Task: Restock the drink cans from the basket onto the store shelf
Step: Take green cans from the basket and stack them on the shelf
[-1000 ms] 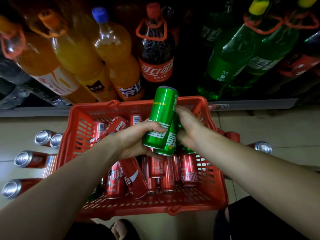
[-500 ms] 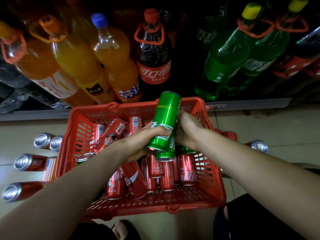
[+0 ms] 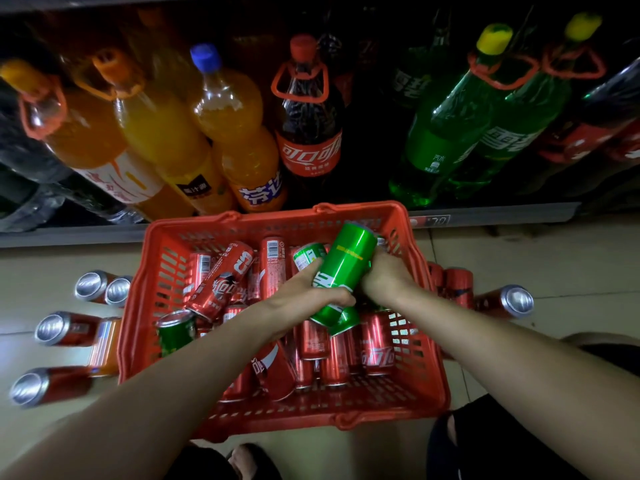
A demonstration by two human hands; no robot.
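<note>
While both forearms reach in from the bottom of the frame, the left hand (image 3: 304, 292) wraps its fingers round a tall green can (image 3: 341, 278), tilted with its top toward the upper right, above the middle of the red basket (image 3: 398, 408). The right hand (image 3: 384, 275) is curled against the can's right side; whether it grips this can or another behind it cannot be told. Red cans (image 3: 313, 341) and another green can (image 3: 175, 332) lie jumbled in the basket. More cans (image 3: 55, 329) lie on the floor (image 3: 554, 258) at centre left, and one can (image 3: 512, 301) at centre right. Large bottles (image 3: 239, 133) fill the shelf (image 3: 502, 216) across the top.
</note>
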